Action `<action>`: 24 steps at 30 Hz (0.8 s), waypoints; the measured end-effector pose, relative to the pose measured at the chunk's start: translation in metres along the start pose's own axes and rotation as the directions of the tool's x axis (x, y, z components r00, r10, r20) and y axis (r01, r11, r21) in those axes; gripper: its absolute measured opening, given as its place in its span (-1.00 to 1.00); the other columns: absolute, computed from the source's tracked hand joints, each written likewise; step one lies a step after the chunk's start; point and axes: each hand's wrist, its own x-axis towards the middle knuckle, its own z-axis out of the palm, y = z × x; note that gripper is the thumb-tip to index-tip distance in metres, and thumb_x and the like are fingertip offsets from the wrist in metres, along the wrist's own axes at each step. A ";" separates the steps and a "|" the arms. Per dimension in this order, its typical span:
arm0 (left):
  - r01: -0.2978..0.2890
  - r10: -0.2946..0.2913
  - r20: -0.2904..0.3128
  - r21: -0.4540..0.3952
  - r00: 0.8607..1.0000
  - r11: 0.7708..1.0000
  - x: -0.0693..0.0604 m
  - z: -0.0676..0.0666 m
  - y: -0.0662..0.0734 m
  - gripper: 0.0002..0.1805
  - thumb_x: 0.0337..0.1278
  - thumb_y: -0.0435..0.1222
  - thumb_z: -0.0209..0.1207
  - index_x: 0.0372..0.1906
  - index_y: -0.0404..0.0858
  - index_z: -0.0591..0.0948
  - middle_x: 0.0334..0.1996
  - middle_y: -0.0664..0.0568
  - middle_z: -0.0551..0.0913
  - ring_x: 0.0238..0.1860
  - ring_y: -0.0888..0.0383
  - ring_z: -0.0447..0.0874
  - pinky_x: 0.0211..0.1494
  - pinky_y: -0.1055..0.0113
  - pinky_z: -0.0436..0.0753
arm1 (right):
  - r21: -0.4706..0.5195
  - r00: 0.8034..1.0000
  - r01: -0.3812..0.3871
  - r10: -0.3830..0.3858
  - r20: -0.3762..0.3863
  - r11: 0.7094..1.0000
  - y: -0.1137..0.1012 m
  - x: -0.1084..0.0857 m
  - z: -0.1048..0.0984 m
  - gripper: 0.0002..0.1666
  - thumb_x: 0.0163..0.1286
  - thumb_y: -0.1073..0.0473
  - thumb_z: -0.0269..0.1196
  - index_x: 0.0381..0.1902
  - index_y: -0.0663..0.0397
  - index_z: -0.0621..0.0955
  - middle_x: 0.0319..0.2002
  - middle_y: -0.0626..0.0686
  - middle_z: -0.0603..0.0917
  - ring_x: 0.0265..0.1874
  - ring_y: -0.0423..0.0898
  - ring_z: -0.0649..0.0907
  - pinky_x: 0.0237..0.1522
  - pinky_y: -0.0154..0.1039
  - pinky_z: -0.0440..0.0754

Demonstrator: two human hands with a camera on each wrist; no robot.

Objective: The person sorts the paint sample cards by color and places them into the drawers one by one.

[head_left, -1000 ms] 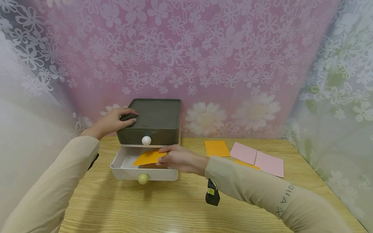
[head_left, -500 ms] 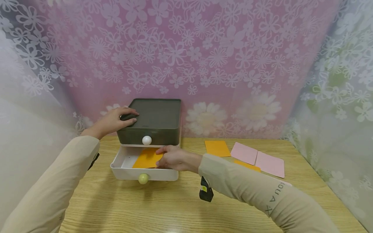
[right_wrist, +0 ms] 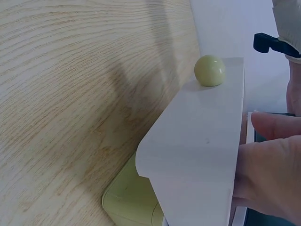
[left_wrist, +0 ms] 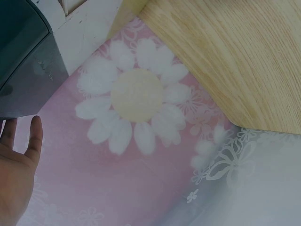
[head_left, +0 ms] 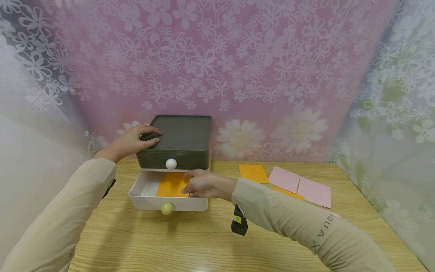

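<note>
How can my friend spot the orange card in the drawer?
Find the dark-topped drawer box on the wooden table. Its white drawer, with the green knob, stands open. The orange card is inside, by the right hand; the other orange cards lie on the table.

Way into the white drawer (head_left: pixel 190 204) is from above — left end's got room, but the right hand (head_left: pixel 204 184) blocks the right end. Dark upper drawer (head_left: pixel 191 160) roofs the back, and the green knob (head_left: pixel 167 209) pokes out over the tabletop (head_left: pixel 204 241) up front.
</note>
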 end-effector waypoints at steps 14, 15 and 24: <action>-0.008 0.008 0.008 -0.011 1.000 1.000 -0.002 -0.001 0.001 -0.56 0.20 -0.03 0.07 0.13 -0.13 0.52 0.23 -0.15 0.38 0.32 -0.18 0.16 0.32 -0.19 0.13 | -0.218 0.965 0.236 -0.254 -0.057 0.947 -0.004 -0.028 -0.016 -0.46 0.22 0.51 0.07 0.18 0.26 0.35 0.16 0.25 0.37 0.05 0.10 0.49 0.07 -0.15 0.54; -0.009 0.009 0.011 -0.009 1.000 1.000 -0.002 -0.001 0.001 -0.56 0.20 -0.03 0.07 0.13 -0.13 0.51 0.23 -0.16 0.37 0.33 -0.19 0.15 0.32 -0.20 0.12 | -0.240 0.955 0.268 -0.290 -0.061 0.933 -0.004 -0.031 -0.019 -0.49 0.23 0.49 0.07 0.17 0.26 0.36 0.14 0.24 0.40 0.05 0.10 0.49 0.07 -0.14 0.54; -0.011 0.011 -0.008 -0.014 1.000 1.000 -0.002 0.000 0.002 -0.58 0.20 -0.07 0.08 0.12 -0.13 0.53 0.23 -0.16 0.38 0.33 -0.19 0.14 0.32 -0.20 0.12 | -0.334 0.896 0.366 -0.426 -0.124 0.869 0.005 -0.060 -0.079 -0.61 0.30 0.38 0.07 0.10 0.31 0.38 0.07 0.29 0.44 0.01 0.10 0.53 0.05 -0.11 0.55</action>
